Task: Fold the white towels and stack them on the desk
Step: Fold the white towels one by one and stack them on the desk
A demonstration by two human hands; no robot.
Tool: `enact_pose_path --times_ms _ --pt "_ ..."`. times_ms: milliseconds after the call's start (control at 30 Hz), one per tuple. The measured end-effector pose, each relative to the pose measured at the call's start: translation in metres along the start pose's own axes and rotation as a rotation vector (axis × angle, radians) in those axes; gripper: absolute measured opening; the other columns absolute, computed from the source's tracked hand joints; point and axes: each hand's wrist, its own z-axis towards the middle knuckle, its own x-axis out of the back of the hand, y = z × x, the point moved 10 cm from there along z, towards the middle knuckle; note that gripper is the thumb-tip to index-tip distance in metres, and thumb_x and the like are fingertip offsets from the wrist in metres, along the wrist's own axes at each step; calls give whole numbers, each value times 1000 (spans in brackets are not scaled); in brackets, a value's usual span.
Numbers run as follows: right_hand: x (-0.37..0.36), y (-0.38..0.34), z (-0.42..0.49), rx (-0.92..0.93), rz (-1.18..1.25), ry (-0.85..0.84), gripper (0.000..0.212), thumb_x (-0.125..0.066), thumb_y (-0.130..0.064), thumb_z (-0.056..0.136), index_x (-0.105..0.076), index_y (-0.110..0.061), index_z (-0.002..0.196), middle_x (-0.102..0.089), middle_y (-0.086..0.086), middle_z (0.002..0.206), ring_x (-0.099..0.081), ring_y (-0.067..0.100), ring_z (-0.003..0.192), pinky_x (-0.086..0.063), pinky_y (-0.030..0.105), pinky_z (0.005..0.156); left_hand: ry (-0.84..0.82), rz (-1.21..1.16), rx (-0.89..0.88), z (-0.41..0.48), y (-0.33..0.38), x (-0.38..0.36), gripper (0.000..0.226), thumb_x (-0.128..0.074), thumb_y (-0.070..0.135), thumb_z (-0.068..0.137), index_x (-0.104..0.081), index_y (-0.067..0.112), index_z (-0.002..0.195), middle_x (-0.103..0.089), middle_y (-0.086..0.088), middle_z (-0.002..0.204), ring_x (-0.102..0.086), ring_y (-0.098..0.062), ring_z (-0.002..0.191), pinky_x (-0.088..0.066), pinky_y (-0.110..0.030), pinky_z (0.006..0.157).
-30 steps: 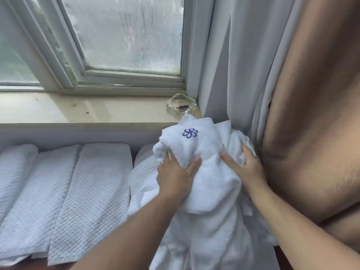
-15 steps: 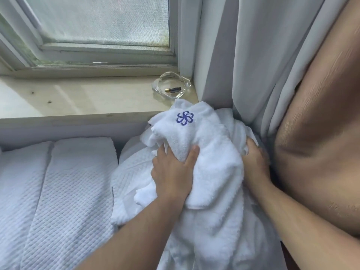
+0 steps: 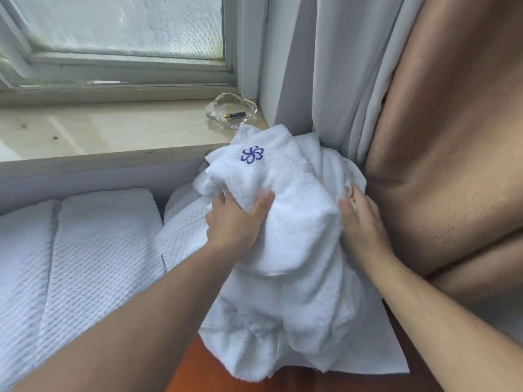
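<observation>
Our left hand (image 3: 235,222) has a clenched grip on the bunched white towel (image 3: 285,222), which sits heaped on the desk (image 3: 192,374) corner by the curtain (image 3: 334,80), with our right hand (image 3: 365,224) flat against its side. Looks like we're just pulling one out, so next we need to shake it flat.

A white terry towel (image 3: 294,222), blue flower emblem near its top, sits crumpled at frame centre, its lower folds on the red-brown desk (image 3: 198,373). Folded waffle towels (image 3: 93,250) lie flat, side by side, at lower left.
</observation>
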Motion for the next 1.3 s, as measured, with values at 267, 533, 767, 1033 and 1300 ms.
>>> enact_pose_path --times_ms 267,533,767,1033,1300 --pt "13 -69 -47 158 -27 138 76 -23 -61 92 -35 -23 156 -29 -3 163 -23 12 150 -16 32 123 -100 -13 -110 -48 -15 40 82 -51 74 87 -32 32 155 -35 4 158 -31 -15 146 -31 -47 118" --pt "32 -112 -83 347 38 107 66 -32 -56 97 -50 -17 147 -43 -2 154 -29 8 144 -19 22 115 59 92 -118 -118 -8 96 62 -53 50 99 -36 27 153 -41 4 156 -47 -18 136 -40 -39 109" --pt "38 -134 -126 485 53 -2 51 -48 -41 101 -51 -15 144 -50 1 149 -36 17 142 -23 41 121 213 136 -162 -211 16 142 60 -54 45 100 -37 27 154 -47 4 150 -56 -13 114 -43 -33 93" --pt "24 -150 -172 631 106 -72 48 -59 -31 95 -55 -13 139 -54 -2 139 -40 15 136 -30 30 115 353 109 -95 -262 -7 167 54 -54 43 100 -40 30 150 -50 6 141 -57 -11 108 -45 -33 94" --pt "37 -135 -146 549 193 26 51 -52 -43 82 -60 -26 129 -50 -15 125 -44 5 124 -32 18 95 289 32 -150 -214 -7 137 54 -54 42 100 -40 31 150 -49 13 136 -55 -2 104 -41 -28 89"
